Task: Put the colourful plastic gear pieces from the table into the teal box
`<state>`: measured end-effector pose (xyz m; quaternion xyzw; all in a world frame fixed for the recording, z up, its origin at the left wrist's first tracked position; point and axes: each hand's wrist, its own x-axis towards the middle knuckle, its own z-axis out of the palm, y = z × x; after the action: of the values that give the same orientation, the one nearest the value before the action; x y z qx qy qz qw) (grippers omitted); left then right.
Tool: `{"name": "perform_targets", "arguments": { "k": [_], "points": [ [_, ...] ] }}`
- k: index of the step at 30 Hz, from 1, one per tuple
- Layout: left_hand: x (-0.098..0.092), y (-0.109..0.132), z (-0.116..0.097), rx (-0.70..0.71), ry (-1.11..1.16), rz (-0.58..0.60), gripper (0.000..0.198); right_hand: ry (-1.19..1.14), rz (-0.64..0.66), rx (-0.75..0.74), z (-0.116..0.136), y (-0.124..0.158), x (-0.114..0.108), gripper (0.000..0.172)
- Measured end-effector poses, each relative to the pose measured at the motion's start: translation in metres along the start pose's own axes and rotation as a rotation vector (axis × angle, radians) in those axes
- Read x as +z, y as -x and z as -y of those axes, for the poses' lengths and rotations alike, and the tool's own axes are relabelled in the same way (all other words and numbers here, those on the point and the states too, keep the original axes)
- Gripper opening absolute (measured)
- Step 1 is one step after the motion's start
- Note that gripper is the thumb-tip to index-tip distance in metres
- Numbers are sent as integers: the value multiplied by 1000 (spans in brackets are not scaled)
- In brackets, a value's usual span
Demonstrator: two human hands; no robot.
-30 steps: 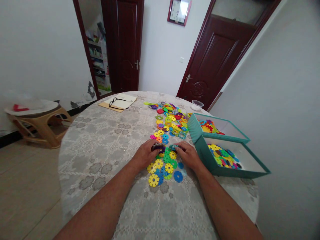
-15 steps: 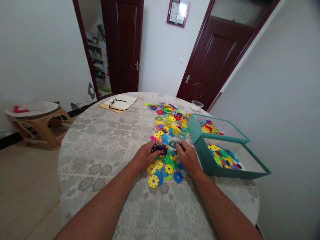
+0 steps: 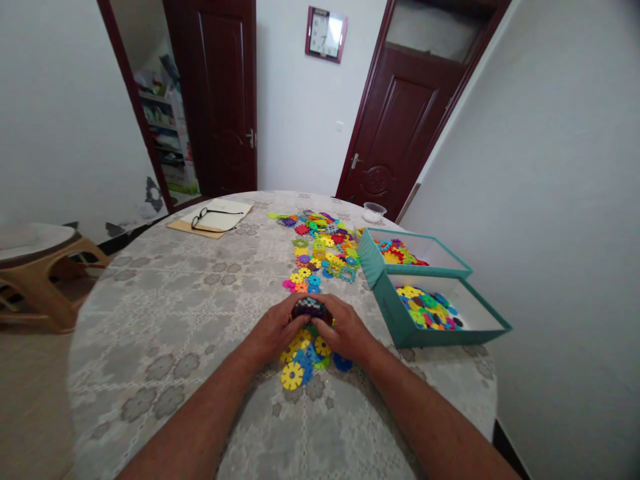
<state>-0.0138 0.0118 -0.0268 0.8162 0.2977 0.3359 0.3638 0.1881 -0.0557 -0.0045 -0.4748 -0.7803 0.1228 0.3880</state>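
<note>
My left hand (image 3: 276, 329) and my right hand (image 3: 345, 327) meet over the middle of the table. Both are closed around a small dark block of toothed plastic pieces (image 3: 308, 307), purple and grey with a teal edge along the top. Thumbs press on its near side, and fingers hide much of it. Beneath and just in front of the hands lie loose notched plastic discs, among them a yellow disc (image 3: 293, 376) and a blue disc (image 3: 343, 363). Beyond the fingers, a colourful spread of discs and gear-shaped pieces (image 3: 320, 248) reaches towards the far edge.
On the right stands an open teal box (image 3: 425, 339) holding many discs, with its other tray (image 3: 453, 259) behind holding gear pieces. A clear plastic bowl (image 3: 374, 212) sits at the far edge. Glasses (image 3: 200, 217) rest on an open notebook (image 3: 225, 215) at the far left.
My right hand has moved left against my left hand, bringing its teal toothed piece onto the dark block. Both hands now grip the block. The camera view has turned slightly right.
</note>
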Motion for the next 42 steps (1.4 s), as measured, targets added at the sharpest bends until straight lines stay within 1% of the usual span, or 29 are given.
{"name": "perform_targets", "arguments": {
  "k": [3, 6, 8, 10, 12, 14, 15, 17, 19, 21, 23, 25, 27, 28, 30, 32, 33, 35, 37, 38, 40, 42],
  "points": [
    [-2, 2, -4, -27, -21, 20, 39, 55, 35, 1, 1, 0, 4, 53],
    [-3, 2, -8, -3, -14, 17, 39, 118, 75, 9, 6, -1, 4, 52],
    [-5, 2, -11, 15, -6, 9, 38, 150, 60, 23, 12, -3, -3, 49],
    [-7, 1, -12, -2, 0, -27, 37, 181, -8, 58, 17, -6, -18, 47],
    [-9, -1, -11, -45, -8, -104, 35, 239, -133, 115, 19, -12, -45, 46],
    [-10, -3, -8, -85, -55, -193, 30, 349, -281, 185, 15, -19, -81, 45],
    [-10, -3, -6, -99, -92, -228, 28, 424, -326, 217, 10, -23, -101, 45],
    [-10, -4, -2, -113, -165, -264, 24, 610, -426, 290, -7, -33, -141, 47],
    [-9, -5, 1, -117, -216, -272, 22, 818, -482, 442, -31, -42, -175, 47],
    [-8, -5, 3, -125, -245, -275, 21, 976, -427, 615, -58, -48, -199, 44],
    [-7, -5, 4, -140, -258, -282, 21, 1059, -317, 758, -84, -50, -213, 43],
    [-7, -5, 4, -154, -260, -289, 20, 1070, -207, 844, -103, -50, -220, 44],
    [-8, -6, 4, -164, -259, -296, 20, 1046, -129, 863, -113, -47, -221, 44],
    [-8, -6, 4, -167, -257, -297, 19, 1037, -120, 847, -114, -46, -219, 43],
    [-7, -6, 5, -171, -255, -300, 20, 1038, -162, 767, -107, -41, -209, 40],
    [-6, -7, 6, -175, -251, -295, 20, 1019, -229, 606, -88, -33, -187, 37],
    [-6, -7, 6, -175, -248, -292, 21, 981, -238, 504, -75, -27, -171, 35],
    [-5, -7, 6, -174, -239, -289, 22, 825, -180, 280, -44, -9, -131, 34],
    [-5, -7, 5, -167, -228, -283, 23, 626, -86, 138, -10, 14, -84, 32],
    [-5, -7, 4, -164, -222, -277, 23, 529, -29, 89, 6, 25, -60, 35],
    [-5, -7, 2, -160, -213, -262, 25, 385, 69, 30, 34, 45, -17, 52],
    [-5, -7, -1, -157, -202, -248, 28, 335, 148, 19, 55, 57, 17, 67]
  ]
}}
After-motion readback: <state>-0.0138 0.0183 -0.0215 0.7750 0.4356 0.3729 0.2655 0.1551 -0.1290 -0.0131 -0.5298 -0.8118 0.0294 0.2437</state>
